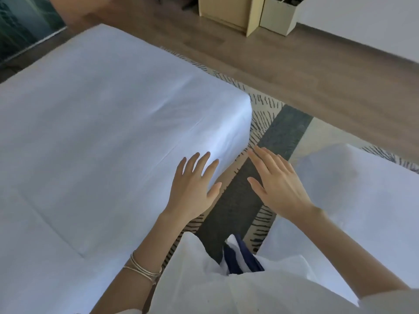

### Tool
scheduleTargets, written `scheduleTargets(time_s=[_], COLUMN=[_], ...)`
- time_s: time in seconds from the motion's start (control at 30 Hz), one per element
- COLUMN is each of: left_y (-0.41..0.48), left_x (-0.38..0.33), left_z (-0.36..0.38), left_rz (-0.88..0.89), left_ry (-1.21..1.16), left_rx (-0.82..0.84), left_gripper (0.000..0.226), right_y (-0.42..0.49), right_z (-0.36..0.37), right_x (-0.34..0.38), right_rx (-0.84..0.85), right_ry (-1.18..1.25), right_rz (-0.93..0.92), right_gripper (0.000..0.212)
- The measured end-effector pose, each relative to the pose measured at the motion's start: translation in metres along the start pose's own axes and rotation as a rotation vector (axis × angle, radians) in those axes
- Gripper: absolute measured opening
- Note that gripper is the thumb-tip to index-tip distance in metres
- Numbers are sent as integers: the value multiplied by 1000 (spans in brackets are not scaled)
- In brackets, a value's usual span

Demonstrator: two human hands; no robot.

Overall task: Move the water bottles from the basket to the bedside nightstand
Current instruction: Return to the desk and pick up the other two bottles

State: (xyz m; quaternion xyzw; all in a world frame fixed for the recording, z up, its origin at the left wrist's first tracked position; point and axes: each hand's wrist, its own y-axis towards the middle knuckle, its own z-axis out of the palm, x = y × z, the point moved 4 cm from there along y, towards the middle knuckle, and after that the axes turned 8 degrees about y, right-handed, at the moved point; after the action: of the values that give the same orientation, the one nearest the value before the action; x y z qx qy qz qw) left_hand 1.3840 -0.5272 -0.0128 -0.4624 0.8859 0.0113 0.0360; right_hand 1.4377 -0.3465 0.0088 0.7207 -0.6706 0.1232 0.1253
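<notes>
No water bottles, basket or nightstand show in the head view. My left hand [192, 186] hovers palm down with fingers spread over the right edge of a white bed [102, 123], holding nothing. My right hand [278, 184] is held out flat beside it, fingers apart and empty, above the dark strip of a patterned rug [267, 143] in the gap between two beds. Thin bangles ring my left wrist.
A second white bed [362, 191] lies at the right. Between the beds runs a narrow aisle of rug. Beyond is wood floor [294, 71], with a pale wooden cabinet [229, 12] and a white bin [281, 17] against the far wall.
</notes>
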Motion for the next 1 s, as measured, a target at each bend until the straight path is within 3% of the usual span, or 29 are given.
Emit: scheduleTargets(time_s=[0.17, 0.57, 1.0], left_y=[73, 266, 504], left_x=[-41, -65, -61], left_z=[-1, 13, -39], left_rz=[164, 401, 516], left_ry=[16, 73, 58], left_rx=[18, 61, -132], left_gripper=[54, 61, 51], right_y=[5, 107, 286], right_z=[-22, -37, -121], right_x=[-57, -170, -279], right_rx=[-82, -19, -246], right_ry=[24, -50, -33], right_rz=[152, 324, 355], right_gripper=[59, 62, 59])
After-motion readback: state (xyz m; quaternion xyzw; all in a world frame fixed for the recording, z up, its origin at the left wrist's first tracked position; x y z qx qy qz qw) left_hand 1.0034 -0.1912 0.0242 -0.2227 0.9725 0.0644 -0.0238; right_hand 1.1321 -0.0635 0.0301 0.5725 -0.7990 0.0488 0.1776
